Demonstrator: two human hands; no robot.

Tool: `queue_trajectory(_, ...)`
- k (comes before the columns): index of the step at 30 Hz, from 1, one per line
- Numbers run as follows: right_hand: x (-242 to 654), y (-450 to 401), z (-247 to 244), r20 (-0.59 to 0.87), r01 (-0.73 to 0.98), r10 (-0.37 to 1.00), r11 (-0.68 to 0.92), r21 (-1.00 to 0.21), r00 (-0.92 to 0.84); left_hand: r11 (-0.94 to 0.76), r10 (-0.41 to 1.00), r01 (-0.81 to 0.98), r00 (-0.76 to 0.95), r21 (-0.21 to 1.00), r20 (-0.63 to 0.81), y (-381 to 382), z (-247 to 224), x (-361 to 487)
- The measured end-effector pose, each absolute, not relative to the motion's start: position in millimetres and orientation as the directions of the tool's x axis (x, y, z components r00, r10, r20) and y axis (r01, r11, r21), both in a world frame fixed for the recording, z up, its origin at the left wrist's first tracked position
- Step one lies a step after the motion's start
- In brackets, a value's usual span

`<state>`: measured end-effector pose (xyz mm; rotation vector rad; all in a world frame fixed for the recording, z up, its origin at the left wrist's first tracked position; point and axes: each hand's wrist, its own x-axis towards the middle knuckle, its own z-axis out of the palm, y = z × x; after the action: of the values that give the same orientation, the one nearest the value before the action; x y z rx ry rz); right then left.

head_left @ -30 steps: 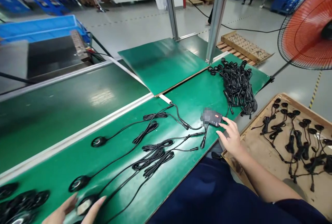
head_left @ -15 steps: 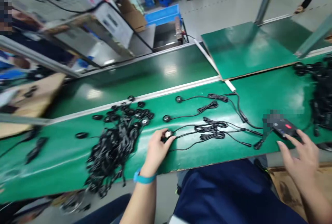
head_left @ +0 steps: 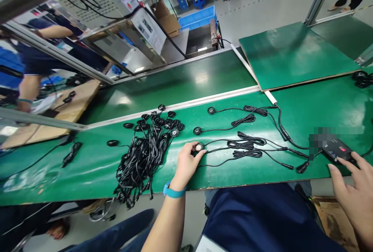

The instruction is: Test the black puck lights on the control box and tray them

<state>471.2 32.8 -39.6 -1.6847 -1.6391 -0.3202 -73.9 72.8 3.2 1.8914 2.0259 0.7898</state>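
My left hand [head_left: 188, 163], with a blue band at its wrist, pinches a small round black puck [head_left: 199, 147] by its rim. The puck's pale face points up, and a thin black cable seems to run from it. Several bundled black cables [head_left: 241, 144] lie to the right of this hand. Two similar round pucks, a nearer one [head_left: 197, 130] and a farther one [head_left: 211, 110], rest beyond it. My right hand [head_left: 354, 186] has its fingers apart, with fingertips at the near edge of a black box [head_left: 339, 150] showing a red light. Part of the box is blurred out.
A tangled heap of black cables [head_left: 138, 158] with round ends lies to my left on the green table [head_left: 96, 178]. A raised green board [head_left: 294, 55] stands at the back right. Metal frame posts cross the far side. Another person's arm [head_left: 27, 88] is at far left.
The view has shifted, so the table things appear farther right. The puck stays in my left hand and its pale face shows more clearly. My right hand stays by the box.
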Motion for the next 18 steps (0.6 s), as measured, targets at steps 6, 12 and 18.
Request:
queue_trajectory(6,454.5,30.3,-18.6,0.51,0.9,0.811,-0.043,-0.435,0.285,0.006,0.977,0.826,-0.126,0.564,0.173,72.7,-2.5,-76.6)
queue_trajectory(12,451.6,32.0,-17.0,0.555,0.921,0.791,-0.026,-0.389,0.257,0.008,0.975,0.82,-0.134,0.573,0.177,73.4,-3.1,-76.7)
queue_trajectory(18,453.9,34.7,-22.8,0.555,0.903,0.776,-0.044,-0.427,0.301,0.044,0.968,0.796,-0.183,0.604,0.171,72.8,-1.2,-75.5)
